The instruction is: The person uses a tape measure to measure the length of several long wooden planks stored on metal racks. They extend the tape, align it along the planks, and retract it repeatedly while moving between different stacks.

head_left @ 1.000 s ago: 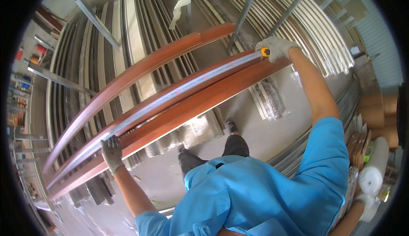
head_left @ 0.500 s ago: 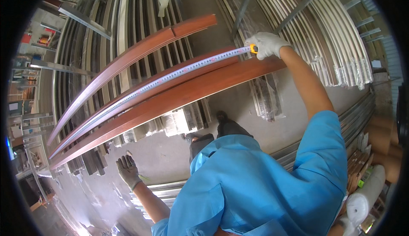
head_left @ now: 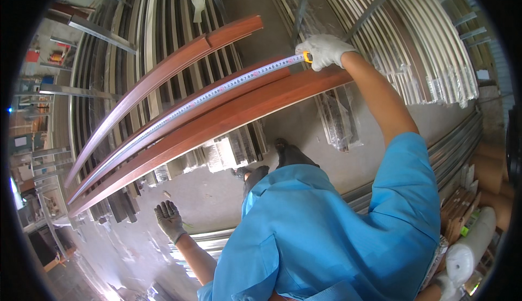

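Observation:
My right hand (head_left: pixel 324 52), in a pale work glove, is closed round a yellow tape measure (head_left: pixel 308 57). Its long white blade (head_left: pixel 239 81) runs out to the left along a reddish-brown strip (head_left: pixel 283 73). Closer to me lies a wider reddish-brown strip (head_left: pixel 244 120), and a third strip (head_left: pixel 157 64) lies on the far side. My left hand (head_left: pixel 171 224), gloved with darker fingers, is empty and held away from the strips, its fingers stretched out. The blade's far left end is too small to make out.
Beneath the strips lie stacks of long dark and pale profiles (head_left: pixel 157 23). White profiles (head_left: pixel 413 45) in plastic wrap fill the far right. Metal rack bars (head_left: pixel 103 33) stick out at left. A white roll (head_left: pixel 472 244) lies at lower right, beside what looks like another gloved hand (head_left: pixel 447 287).
The whole view has shifted a little. My right hand with the tape measure keeps nearly the same place over the strips; my left hand stays empty and apart from them.

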Tool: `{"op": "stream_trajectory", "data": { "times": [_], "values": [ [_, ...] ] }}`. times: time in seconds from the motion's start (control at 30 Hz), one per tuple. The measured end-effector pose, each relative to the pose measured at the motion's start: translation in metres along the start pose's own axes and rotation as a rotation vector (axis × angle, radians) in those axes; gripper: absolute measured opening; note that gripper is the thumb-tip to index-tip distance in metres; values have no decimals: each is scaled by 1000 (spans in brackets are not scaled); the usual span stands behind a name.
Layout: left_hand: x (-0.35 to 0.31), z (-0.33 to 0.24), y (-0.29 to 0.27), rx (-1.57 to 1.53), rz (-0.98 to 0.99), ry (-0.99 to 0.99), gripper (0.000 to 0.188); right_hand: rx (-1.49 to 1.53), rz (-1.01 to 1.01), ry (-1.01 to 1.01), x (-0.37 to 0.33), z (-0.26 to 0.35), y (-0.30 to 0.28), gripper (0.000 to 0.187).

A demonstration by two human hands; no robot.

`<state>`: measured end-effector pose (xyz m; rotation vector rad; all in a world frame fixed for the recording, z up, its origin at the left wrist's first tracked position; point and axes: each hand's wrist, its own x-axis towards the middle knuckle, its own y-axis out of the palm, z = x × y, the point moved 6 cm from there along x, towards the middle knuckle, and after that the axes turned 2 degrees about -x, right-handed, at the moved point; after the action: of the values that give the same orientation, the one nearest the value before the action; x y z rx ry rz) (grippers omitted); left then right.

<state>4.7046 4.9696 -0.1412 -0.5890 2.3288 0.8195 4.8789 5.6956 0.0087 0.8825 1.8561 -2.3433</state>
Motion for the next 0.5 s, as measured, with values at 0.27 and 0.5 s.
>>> {"op": "stream_trajectory", "data": {
  "times": [0.27,0.5],
  "values": [
    [-17,8,-2,25,-10,30,43,-43,64,-5,6,-1,5,57],
    [-35,13,-7,20,-75,26,26,-22,62,-15,13,-6,13,61]
  ]
}}
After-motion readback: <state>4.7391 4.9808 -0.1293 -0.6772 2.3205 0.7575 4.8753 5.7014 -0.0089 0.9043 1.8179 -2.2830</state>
